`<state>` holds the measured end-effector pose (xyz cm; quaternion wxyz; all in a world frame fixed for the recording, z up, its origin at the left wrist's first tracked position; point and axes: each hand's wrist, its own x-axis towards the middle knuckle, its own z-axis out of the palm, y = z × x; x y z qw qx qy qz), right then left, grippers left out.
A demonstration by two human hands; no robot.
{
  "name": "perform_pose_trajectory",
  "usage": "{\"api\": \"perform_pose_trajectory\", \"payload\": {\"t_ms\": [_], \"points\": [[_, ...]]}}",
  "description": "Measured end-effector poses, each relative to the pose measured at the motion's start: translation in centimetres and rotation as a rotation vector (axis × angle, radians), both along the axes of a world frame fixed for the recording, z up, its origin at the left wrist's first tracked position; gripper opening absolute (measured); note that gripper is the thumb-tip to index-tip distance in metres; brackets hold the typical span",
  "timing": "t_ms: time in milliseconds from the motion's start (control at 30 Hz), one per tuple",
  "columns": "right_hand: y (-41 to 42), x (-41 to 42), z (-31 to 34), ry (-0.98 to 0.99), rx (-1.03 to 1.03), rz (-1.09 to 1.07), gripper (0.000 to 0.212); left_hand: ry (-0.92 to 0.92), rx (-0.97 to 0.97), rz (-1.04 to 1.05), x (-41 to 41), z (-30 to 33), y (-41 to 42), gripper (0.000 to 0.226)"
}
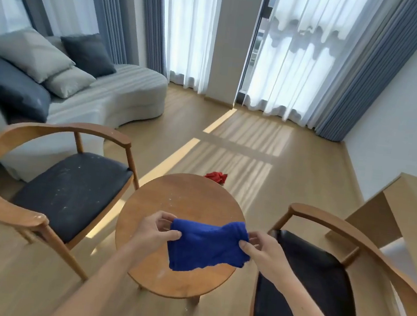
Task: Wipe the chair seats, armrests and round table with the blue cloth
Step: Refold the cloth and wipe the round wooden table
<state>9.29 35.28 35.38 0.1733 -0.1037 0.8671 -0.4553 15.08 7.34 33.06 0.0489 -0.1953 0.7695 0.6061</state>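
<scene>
Over the near half of the round table [185,194], blue cloth [206,245] hangs stretched between both hands, lower edge drooping toward the near rim; can't tell if it touches the top. Left hand [155,229] pinched shut on the cloth's left top corner, thumb on the near face. Right hand [261,248] pinched shut on the right top corner, same way. Both forearms come in from the bottom edge of frame, above the floor [281,145] and the table's near rim.

Far half of the tabletop is bare wood with pale specks near the centre. Left chair [45,182] sits just beside the table's left edge, its front corner near the rim with a narrow strip of floor between; dark seat [70,189] dusted with white specks, curved wooden armrest [29,216] wrapping round the back. Right chair [331,273] sits close to the table's right edge, dark seat, armrest arcing over toward the bottom right.

Red rag [215,176] lies on the floor just past the table's far rim. Beyond it, wide open floor up to the curtains [289,63]. Sofa [106,95] behind the left chair, wooden desk [403,204] against the right wall.
</scene>
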Motion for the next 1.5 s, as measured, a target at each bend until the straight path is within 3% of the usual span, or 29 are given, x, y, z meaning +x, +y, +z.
{"api": "perform_pose_trajectory", "payload": {"t_ms": [300, 433, 533, 667, 767, 933, 1067, 1233, 1367, 1500], "points": [[-6.7, -7.6, -11.7, -0.295, 0.167, -0.09, 0.014, -0.299, -0.007, 0.053, -7.3, -11.6, -3.8, 0.029], [-10.2, -14.5, -17.1, -0.34, 0.202, -0.139, 0.022, -0.424, -0.027, 0.112, -11.4, -17.1, -5.2, 0.03], [-13.2, -19.8, -21.0, -0.331, 0.209, -0.181, 0.015, -0.486, -0.049, 0.14, -14.2, -21.3, -5.8, 0.027], [-15.9, -24.0, -26.7, -0.326, 0.297, -0.194, 0.036, -0.548, -0.307, -0.091, -16.6, -27.1, -6.5, 0.03], [-18.1, -22.7, -30.8, -0.321, 0.374, -0.18, 0.042, -0.475, -0.497, -0.256, -17.9, -30.4, -7.6, 0.035], [-23.5, -17.0, -34.6, -0.225, 0.65, -0.247, 0.065, -0.245, -0.99, -0.627, -19.4, -32.2, -9.6, 0.052], [-27.3, -16.6, -36.8, -0.209, 0.712, -0.379, 0.077, -0.002, -1.083, -0.762, -21.5, -33.6, -11.3, 0.049], [-27.8, -16.6, -40.2, 0.092, 0.747, -0.509, 0.066, 0.132, -1.1, -0.865, -23.3, -37.0, -11.7, 0.057], [-26.0, -16.9, -42.1, 0.28, 0.757, -0.392, 0.054, 0.157, -1.066, -0.854, -23.5, -38.9, -11.4, 0.058], [-20.1, -17.9, -42.2, 0.486, 0.707, -0.123, 0.05, 0.179, -1.037, -0.825, -23.6, -39.4, -10.7, 0.065]]}}
